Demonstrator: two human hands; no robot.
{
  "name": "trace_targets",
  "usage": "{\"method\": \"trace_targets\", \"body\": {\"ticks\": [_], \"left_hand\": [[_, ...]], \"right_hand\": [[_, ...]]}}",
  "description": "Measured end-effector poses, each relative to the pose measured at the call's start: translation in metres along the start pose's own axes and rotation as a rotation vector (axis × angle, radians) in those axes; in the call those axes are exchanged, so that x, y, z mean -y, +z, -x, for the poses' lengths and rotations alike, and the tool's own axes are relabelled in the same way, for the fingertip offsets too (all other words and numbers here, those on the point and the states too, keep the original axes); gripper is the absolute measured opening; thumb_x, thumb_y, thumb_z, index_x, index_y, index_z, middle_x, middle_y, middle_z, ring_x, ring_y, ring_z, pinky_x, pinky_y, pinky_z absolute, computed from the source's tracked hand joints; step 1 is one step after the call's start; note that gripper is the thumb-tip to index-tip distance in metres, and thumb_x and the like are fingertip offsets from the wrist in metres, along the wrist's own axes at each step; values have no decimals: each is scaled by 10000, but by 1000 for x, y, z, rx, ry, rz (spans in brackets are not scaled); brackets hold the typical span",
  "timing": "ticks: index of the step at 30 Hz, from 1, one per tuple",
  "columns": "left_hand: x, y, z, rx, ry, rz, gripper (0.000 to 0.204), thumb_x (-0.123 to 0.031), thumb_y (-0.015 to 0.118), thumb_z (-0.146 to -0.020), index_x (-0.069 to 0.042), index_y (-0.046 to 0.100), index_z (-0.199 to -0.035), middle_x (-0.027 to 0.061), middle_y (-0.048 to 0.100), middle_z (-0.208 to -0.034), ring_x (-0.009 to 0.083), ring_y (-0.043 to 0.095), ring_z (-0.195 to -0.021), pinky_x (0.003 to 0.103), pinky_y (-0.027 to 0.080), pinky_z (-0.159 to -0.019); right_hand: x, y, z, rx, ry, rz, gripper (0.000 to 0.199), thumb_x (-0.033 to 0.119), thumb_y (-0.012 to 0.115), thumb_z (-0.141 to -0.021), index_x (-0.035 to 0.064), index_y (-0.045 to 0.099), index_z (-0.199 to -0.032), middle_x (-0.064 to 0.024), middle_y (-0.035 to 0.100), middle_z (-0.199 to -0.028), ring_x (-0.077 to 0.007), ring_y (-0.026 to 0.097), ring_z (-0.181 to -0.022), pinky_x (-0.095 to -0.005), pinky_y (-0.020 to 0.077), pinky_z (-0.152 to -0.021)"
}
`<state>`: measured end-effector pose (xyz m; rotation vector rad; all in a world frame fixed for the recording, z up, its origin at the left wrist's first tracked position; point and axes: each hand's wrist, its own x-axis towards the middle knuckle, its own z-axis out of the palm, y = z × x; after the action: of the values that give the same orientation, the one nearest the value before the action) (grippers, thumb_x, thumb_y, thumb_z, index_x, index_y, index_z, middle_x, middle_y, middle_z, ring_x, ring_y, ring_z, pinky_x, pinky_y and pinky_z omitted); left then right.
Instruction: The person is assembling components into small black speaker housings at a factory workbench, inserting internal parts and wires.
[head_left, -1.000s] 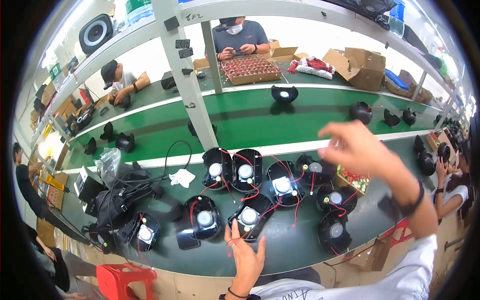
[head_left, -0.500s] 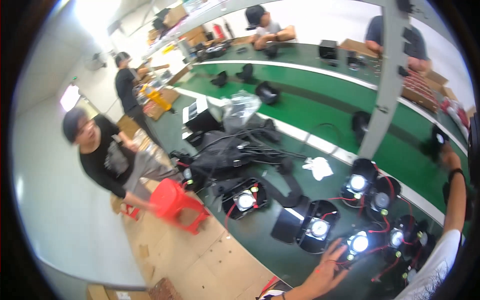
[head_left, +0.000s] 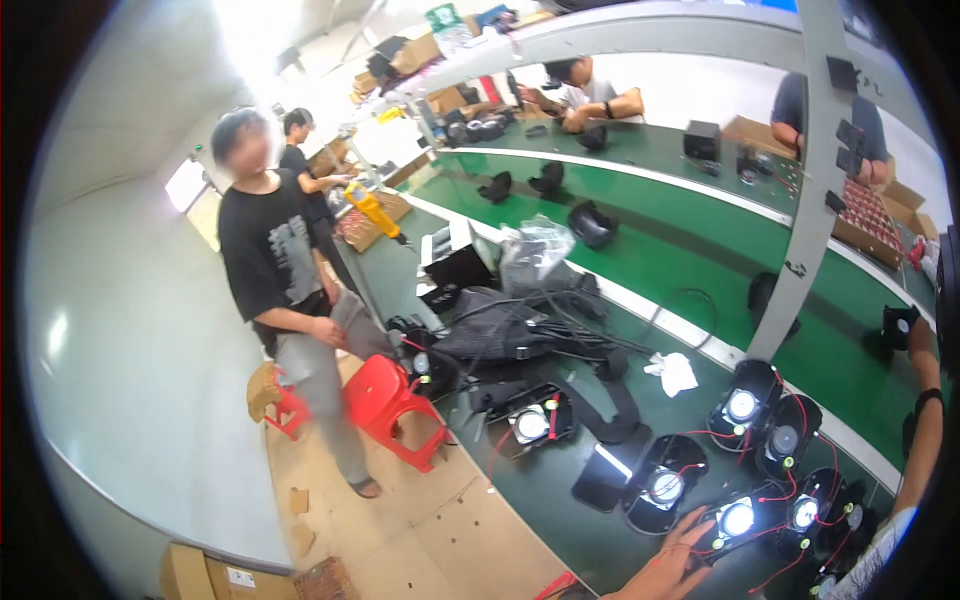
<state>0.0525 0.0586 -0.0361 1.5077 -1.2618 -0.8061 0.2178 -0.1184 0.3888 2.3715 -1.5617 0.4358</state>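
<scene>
My left hand [head_left: 672, 562] is at the lower edge, its fingers spread against the near left side of a lit lamp unit [head_left: 737, 518] with a black housing and red wires. At the far right, my right hand [head_left: 920, 345] is closed on a black lamp housing [head_left: 898, 326] with a pale round centre, over the green conveyor belt. Left of my left hand lies another lit lamp unit [head_left: 665, 487], beside a flat black panel [head_left: 605, 474]. More lamp units, among them an upper one [head_left: 741, 405] and a right one [head_left: 804, 513], crowd around with red wires trailing.
A grey post [head_left: 800, 240] rises beside the green conveyor [head_left: 660, 265], which carries several black housings. A black bag [head_left: 490, 330], cables and white tissue [head_left: 672, 373] lie on the bench. A person [head_left: 275, 250] stands left by a red stool [head_left: 385, 400]; others work beyond.
The view has shifted, so the bench sits lower and further right. The person at left has straightened up and let go of the red stool. My left hand stays by the same lit lamp unit.
</scene>
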Motion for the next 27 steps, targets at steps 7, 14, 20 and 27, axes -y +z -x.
{"method": "trace_targets", "body": {"ticks": [7, 14, 20, 27], "left_hand": [[9, -5, 21, -74, 163, -34, 937, -98, 742, -937, 23, 142, -1646, 305, 232, -1660, 391, 581, -1292, 461, 543, -1036], [13, -17, 96, -11, 19, 204, 1115, -107, 869, -862, -20, 91, -1655, 259, 282, -1649, 348, 569, -1340, 398, 561, -1004], [-57, -60, 116, 19, 336, 392, 1342, -187, 996, -723, -22, 48, -1658, 271, 204, -1698, 397, 473, -1442, 380, 584, -966], [15, -33, 101, 114, 218, 128, 1089, -100, 957, -761, 20, 283, -1608, 240, 388, -1593, 325, 562, -1363, 369, 602, -961]], "right_hand": [[-124, -49, 92, -175, -471, -42, 336, 20, 643, -876, -3, 651, -1211, -216, 625, -1129, -385, 607, -1024, -470, 498, -929], [-434, 134, 240, -263, -374, -331, 295, -29, 720, -735, -23, 641, -1018, -200, 589, -1107, -393, 608, -1046, -426, 497, -938], [-235, 103, 422, 420, -569, -136, 226, 278, 704, -886, 68, 787, -880, -101, 686, -887, -327, 599, -1099, -439, 542, -923], [-217, 163, 503, 319, -206, -514, 453, 264, 782, -896, -17, 662, -1231, -156, 593, -1326, -327, 680, -1094, -391, 619, -852]]}}
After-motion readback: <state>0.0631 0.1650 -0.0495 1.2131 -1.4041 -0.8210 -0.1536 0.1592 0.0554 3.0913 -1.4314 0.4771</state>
